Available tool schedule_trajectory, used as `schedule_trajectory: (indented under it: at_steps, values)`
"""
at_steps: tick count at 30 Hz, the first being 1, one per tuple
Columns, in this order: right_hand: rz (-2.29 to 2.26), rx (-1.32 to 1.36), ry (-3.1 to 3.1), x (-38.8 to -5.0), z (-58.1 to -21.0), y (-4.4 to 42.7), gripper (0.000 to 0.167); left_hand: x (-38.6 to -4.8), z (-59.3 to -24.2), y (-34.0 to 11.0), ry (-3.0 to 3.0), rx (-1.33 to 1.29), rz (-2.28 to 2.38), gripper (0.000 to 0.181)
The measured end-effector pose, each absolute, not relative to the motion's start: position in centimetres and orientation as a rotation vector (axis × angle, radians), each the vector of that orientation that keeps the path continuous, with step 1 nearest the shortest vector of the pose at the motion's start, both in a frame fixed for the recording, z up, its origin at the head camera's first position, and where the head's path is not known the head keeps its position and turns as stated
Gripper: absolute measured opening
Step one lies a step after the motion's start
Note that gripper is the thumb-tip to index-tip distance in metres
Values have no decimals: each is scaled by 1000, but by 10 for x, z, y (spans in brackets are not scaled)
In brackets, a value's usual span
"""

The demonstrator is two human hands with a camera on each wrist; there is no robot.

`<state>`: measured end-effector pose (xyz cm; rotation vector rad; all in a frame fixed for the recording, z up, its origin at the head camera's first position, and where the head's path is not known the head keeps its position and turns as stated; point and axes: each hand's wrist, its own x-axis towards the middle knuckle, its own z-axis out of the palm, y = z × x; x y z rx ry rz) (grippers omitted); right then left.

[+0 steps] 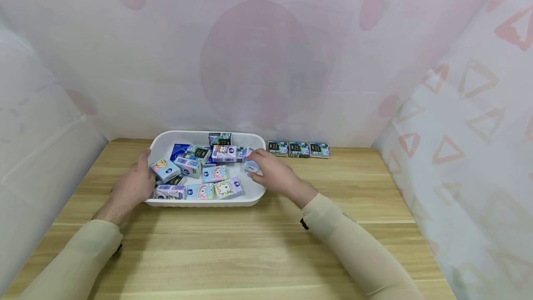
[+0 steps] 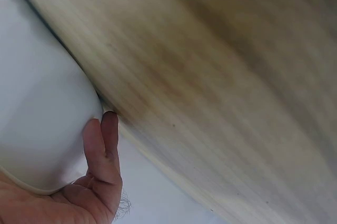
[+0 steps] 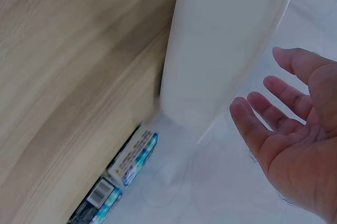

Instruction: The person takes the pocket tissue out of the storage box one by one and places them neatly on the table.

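- On the wooden table [image 1: 250,253], near the back wall [image 1: 258,59], sits a white tub [image 1: 204,203] with many little boxes in it.
- The left hand [image 1: 132,184] holds the left end of the white tub. Its fingers bend against the outside, and the palm is by the rim.
- The right hand [image 1: 276,175] is at the other end, up by the rim. Its fingers are spread apart and softly bent, and it has hold of nothing.
- A pale blue box [image 1: 251,165] is inside the tub, right by the right hand's fingertips. One cannot tell if they touch it.
- At the left, a blue box with a yellow picture [image 1: 165,170] leans on other boxes, close to the left hand.
- At the back of the tub stands a dark flowery box [image 1: 220,139].
- At the front lies a light purple box [image 1: 229,189] with a cartoon on it.
- Three dark boxes [image 1: 299,149] make a row on the table, just right of the tub.
- Both arms wear pale sleeves [image 1: 362,249].
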<state>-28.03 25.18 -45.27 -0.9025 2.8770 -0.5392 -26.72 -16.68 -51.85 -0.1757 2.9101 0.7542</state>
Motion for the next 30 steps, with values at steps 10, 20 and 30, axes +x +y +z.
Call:
schedule_trajectory:
  at_steps: [10,20,30]
  values:
    - [-472,-955,2790,-271,-458,227,52,-265,-518,-166,2941,-159,730,81]
    - [-533,-973,2606,-279,-466,213,56,-266,-519,-166,2930,-168,748,81]
    - [-551,-985,2528,-286,-473,206,49,-266,-520,-167,2927,-166,755,80]
